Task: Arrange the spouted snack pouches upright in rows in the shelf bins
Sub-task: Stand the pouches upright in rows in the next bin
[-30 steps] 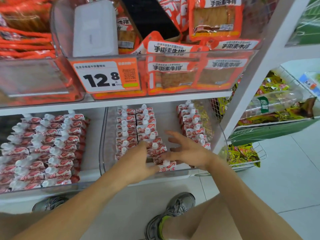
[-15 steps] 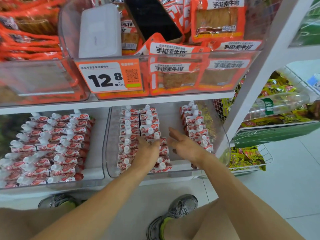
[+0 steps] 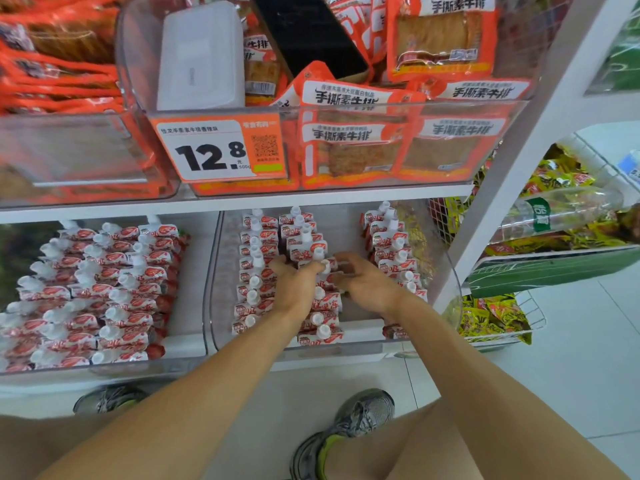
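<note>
Red-and-white spouted pouches with white caps stand in three rows inside a clear bin (image 3: 453, 296) on the lower shelf: a left row (image 3: 254, 268), a middle row (image 3: 304, 233) and a right row (image 3: 391, 244). My left hand (image 3: 294, 289) lies over the middle row, its fingers and thumb curled round a pouch (image 3: 325, 268) there. From the right side, my right hand (image 3: 367, 285) curls its fingers onto the same pouches. More pouches of this row (image 3: 322, 327) stand in front of my hands. A neighbouring bin (image 3: 104, 370) on the left holds several full rows of pouches (image 3: 104, 289).
The shelf above carries clear bins of orange snack packs (image 3: 349, 147), a 12.8 price tag (image 3: 218, 150), a white box (image 3: 197, 57) and a black object (image 3: 308, 32). A white shelf post (image 3: 519, 161) stands right, beyond it a wire basket (image 3: 533, 320) of yellow packs. My shoes (image 3: 349, 427) are below.
Both hands have moved from the bin's front end deeper along the middle row and closed in on its pouches. The front pouches now stand uncovered.
</note>
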### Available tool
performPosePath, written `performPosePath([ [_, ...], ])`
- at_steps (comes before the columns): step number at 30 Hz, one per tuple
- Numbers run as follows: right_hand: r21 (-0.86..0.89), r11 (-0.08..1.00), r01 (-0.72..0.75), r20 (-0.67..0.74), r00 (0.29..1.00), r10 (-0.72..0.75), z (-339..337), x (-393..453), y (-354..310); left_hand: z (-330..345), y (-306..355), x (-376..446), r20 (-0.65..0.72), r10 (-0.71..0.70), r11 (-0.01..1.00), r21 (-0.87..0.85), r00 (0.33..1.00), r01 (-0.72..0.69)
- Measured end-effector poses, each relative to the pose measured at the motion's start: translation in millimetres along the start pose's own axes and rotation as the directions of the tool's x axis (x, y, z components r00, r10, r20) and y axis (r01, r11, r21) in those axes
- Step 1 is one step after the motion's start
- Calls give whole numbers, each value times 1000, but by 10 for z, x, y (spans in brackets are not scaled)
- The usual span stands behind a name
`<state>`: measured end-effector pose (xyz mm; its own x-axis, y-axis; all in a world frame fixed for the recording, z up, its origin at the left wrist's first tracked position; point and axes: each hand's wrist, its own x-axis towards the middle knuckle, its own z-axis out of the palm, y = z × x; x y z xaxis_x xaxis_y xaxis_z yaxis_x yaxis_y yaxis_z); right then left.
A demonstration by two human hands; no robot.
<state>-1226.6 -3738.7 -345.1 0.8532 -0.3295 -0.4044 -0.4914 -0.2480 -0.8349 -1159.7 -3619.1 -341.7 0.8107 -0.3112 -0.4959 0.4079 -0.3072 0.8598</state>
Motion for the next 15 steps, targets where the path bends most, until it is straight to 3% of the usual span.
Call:
performPosePath([
  [5,20,1000,-21,-93,995,23,-15,123,-22,-40,65,94,92,0,1000,19,996,-2],
  [11,-15,998,54,-88,995,-55,11,217,-38,-37,68,353,206,-30,995,-90,978,49],
  [15,26,1000,0,-139,990,4,-8,304,-37,40,134,383,33,11,1000,4,999,-11],
])
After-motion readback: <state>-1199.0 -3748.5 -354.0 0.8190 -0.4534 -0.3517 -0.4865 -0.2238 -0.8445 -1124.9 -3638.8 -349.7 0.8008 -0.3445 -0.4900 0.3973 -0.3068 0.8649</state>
